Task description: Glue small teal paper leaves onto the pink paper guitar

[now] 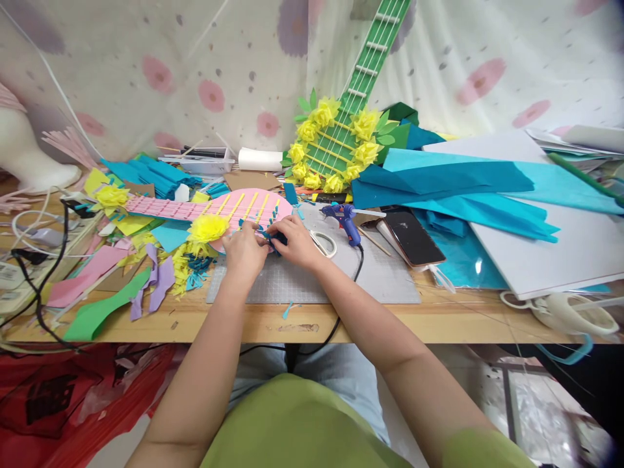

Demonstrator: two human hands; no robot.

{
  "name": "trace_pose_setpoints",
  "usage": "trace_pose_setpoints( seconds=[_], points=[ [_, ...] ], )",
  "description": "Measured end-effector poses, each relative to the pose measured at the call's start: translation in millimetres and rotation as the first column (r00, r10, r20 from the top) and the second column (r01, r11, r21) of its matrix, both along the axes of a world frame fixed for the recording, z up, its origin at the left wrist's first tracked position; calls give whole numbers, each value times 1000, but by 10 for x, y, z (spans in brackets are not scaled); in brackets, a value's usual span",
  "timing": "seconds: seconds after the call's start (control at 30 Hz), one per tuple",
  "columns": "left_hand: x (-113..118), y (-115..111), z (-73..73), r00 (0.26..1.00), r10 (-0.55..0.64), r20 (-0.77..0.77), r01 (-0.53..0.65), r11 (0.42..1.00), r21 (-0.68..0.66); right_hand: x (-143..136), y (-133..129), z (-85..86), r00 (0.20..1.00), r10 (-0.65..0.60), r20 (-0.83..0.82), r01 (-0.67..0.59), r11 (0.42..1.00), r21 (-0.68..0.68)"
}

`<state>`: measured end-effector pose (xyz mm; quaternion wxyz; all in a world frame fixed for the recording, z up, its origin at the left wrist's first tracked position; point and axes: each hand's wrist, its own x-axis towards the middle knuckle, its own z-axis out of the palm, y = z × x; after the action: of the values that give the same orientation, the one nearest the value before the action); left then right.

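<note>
Both hands meet over the round body of a pink paper lute-like instrument (pixel 238 201), which lies across the table with its neck to the left. My left hand (pixel 245 248) is closed, its fingertips pinching a small piece of dark blue crepe paper (pixel 279 238). From the other side, my right hand (pixel 295 240) pinches the same blue paper; its exact shape is partly hidden by the fingers. Yellow strips cross the pink body, and small blue bits stick up on its right part. Beside my left hand, a yellow paper flower (pixel 208 227) sits on the instrument.
A blue glue gun (pixel 344 220), white-handled scissors (pixel 324 244) and a phone (pixel 413 237) are right of my hands, partly on a grey cutting mat (pixel 385 283). Behind stands a green instrument (pixel 336 140) with yellow flowers. Blue crepe sheets (pixel 453 185) lie right; paper scraps (pixel 110 292) lie left.
</note>
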<state>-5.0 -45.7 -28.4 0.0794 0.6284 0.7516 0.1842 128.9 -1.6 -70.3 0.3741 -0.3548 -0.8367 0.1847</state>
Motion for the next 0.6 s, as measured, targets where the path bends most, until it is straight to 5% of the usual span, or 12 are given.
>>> trace_pose_setpoints(
  seconds=[0.4, 0.6],
  points=[
    [29, 35, -59, 997, 21, -69, -20, 1000, 21, -15, 5, -18, 999, 1, -33, -1, 1000, 10],
    [-84, -14, 185, 989, -7, 148, 1, 999, 41, 20, -17, 16, 992, -13, -125, 7, 999, -48]
  ],
)
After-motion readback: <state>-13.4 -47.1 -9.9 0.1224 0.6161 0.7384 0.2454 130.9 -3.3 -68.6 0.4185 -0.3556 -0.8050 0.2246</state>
